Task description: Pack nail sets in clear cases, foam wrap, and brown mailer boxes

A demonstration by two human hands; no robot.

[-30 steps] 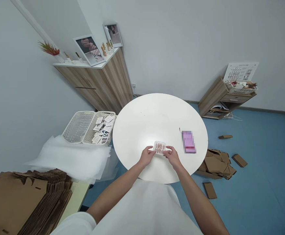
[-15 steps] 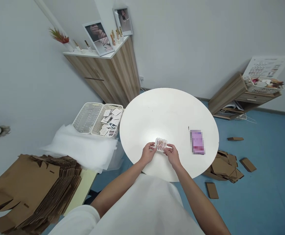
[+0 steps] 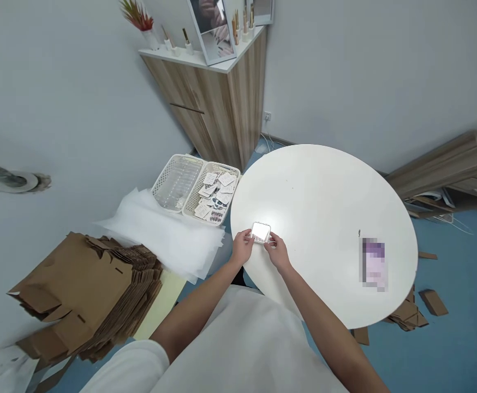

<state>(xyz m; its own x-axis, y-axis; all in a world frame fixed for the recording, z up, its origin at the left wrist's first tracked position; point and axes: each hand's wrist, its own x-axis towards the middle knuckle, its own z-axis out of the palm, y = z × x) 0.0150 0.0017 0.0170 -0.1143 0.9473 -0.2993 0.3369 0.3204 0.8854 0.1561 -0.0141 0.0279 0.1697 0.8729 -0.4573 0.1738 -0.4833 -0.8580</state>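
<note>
A small clear plastic box of press-on nails [image 3: 261, 231] is held between my two hands over the near left part of the round white table [image 3: 324, 218]. Bright glare covers most of its lid, so the nails inside barely show. My left hand [image 3: 243, 246] grips the box's left side, thumb toward the near edge. On the opposite side, my right hand [image 3: 277, 251] pinches the near right corner with thumb and fingers.
Left of the table sit a white basket of nail cards [image 3: 218, 196], a basket of clear trays [image 3: 177, 183], white foam sheets [image 3: 168, 229] and stacked flat cardboard boxes [image 3: 87, 289]. A blurred purple item [image 3: 373, 265] lies on the table's right. A wooden cabinet [image 3: 206, 98] stands behind.
My view has turned left, so the table and purple item appear farther right. The box stays in both hands, but glare now hides the nails that showed before.
</note>
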